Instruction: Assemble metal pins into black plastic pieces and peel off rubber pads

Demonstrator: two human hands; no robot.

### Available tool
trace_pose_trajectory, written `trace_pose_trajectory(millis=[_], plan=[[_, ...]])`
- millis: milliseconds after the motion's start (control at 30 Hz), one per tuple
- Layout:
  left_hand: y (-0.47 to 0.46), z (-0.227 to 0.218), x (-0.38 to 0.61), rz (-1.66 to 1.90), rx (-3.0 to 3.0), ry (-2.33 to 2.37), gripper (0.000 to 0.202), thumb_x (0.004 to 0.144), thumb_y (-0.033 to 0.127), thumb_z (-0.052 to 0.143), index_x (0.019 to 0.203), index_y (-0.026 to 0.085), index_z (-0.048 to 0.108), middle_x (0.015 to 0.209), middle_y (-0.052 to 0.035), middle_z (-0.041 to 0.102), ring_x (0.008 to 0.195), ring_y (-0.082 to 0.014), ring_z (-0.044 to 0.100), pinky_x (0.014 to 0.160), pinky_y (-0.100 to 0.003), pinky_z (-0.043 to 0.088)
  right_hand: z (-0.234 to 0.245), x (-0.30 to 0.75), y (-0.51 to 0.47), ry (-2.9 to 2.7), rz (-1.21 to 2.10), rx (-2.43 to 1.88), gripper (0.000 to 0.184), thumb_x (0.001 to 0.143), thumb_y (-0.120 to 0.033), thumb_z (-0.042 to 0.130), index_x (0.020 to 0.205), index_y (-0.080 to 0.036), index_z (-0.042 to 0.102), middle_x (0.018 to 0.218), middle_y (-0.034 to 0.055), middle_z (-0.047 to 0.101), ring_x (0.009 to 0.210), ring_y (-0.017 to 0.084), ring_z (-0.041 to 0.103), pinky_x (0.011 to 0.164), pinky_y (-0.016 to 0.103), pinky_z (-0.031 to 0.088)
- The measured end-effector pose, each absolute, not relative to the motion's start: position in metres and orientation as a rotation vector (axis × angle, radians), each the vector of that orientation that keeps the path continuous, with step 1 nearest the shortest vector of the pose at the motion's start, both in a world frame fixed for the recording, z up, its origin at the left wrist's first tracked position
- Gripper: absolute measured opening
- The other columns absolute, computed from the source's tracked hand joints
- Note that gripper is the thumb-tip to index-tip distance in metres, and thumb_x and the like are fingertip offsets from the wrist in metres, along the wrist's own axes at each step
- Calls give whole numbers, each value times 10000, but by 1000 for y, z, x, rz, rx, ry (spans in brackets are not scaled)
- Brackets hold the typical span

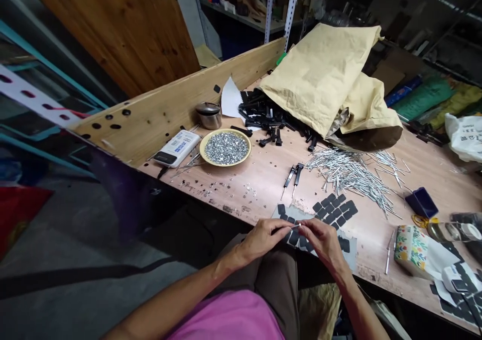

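At the table's front edge, my left hand (261,237) is closed in a pinch on a thin metal rod (295,226). My right hand (321,235) meets it from the other side, thumb and fingers pinched at the rod's bright tip; whatever small piece they may grip is hidden. Beneath both hands lies a grey sheet (351,252) bearing black rounded pads. More black pads (335,210) are laid in rows just beyond. Two black pieces with thin metal shafts (292,177) rest farther back. A loose heap of long thin metal rods (348,174) spreads to their right.
A yellow-rimmed bowl (244,160) holds many small metal nuts or washers. Near it are a white scale (177,148) and a lidded metal tin (209,116). Black plastic parts (263,111) spill beside a large paper sack (320,74). A blue container (422,202) and a tissue pack (410,252) stand right.
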State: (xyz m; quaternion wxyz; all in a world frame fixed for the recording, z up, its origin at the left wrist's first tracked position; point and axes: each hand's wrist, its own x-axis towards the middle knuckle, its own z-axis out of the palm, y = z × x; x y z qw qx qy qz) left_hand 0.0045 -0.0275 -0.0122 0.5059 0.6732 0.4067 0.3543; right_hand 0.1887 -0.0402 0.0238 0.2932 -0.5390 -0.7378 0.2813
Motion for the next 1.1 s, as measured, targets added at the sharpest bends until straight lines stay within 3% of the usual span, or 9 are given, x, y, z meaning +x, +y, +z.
trace_pose_trajectory(millis=[233, 333, 400, 600, 767, 933, 1100], plan=[[-29, -8, 12, 802, 1554, 918, 224, 800, 254, 556, 918, 187, 735, 902, -57, 738, 822, -176, 671, 753, -249, 509, 34, 203, -51, -2173, 583, -1328, 254, 934, -336, 446, 874, -206, 656, 748, 35, 683, 645, 138, 646, 580, 219, 505], [-27, -9, 9, 535, 1450, 823, 283, 822, 327, 536, 936, 153, 728, 630, -24, 690, 524, -121, 591, 489, -199, 446, 37, 206, -55, -2322, 483, -1210, 263, 958, -306, 389, 922, -199, 626, 795, 53, 667, 699, 142, 635, 613, 234, 504], [-27, -10, 7, 411, 1416, 786, 340, 842, 379, 510, 961, 139, 720, 515, 2, 621, 409, -94, 498, 389, -185, 360, 38, 208, -58, -2414, 447, -1175, 258, 966, -277, 363, 937, -199, 608, 811, 56, 653, 720, 145, 620, 631, 246, 496], [-40, -15, 16, 765, 1897, 940, 254, 859, 261, 508, 993, 199, 714, 851, -66, 730, 750, -158, 667, 672, -229, 507, 30, 213, -62, -2432, 410, -1276, 242, 971, -276, 344, 910, -195, 564, 747, 37, 602, 667, 143, 579, 590, 240, 469], [-39, -12, 24, 808, 1876, 853, 225, 872, 220, 510, 954, 180, 716, 873, -48, 740, 788, -139, 687, 708, -196, 522, 28, 214, -66, -2455, 247, -1292, 247, 979, -254, 308, 912, -181, 534, 757, 47, 589, 683, 153, 554, 617, 250, 457], [-36, -8, 26, 907, 2102, 830, 250, 890, 230, 487, 1004, 167, 700, 795, -62, 726, 693, -141, 676, 619, -205, 518, 27, 213, -64, -2464, 77, -1301, 377, 991, -248, 229, 764, -185, 523, 656, 34, 540, 595, 143, 498, 577, 245, 405], [-34, -8, 36, 951, 1944, 844, 265, 884, 245, 486, 973, 144, 714, 801, -83, 730, 707, -159, 681, 643, -224, 529, 31, 219, -55, -2376, 149, -1486, 507, 994, -353, 183, 656, -195, 527, 580, 9, 521, 513, 122, 480, 498, 236, 345]])
